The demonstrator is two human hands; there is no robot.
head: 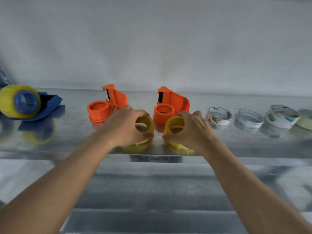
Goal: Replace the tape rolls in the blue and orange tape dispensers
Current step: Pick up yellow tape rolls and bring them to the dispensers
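Reflective metal tabletop [70,146]: one yellow tape roll [146,124] is gripped by the left hand [125,126], another roll [175,125] by the right hand [194,128], orange dispensers [108,105] just beyond.

A reflective metal table [236,149] is seen, its front part stepped in ridged bands toward 6 o'clock. A plain white wall [152,39] is set behind it at 12 o'clock. At 9 o'clock, along the left edge, a dark blue crumpled thing [4,76] is partly shown, too blurred to be identified.
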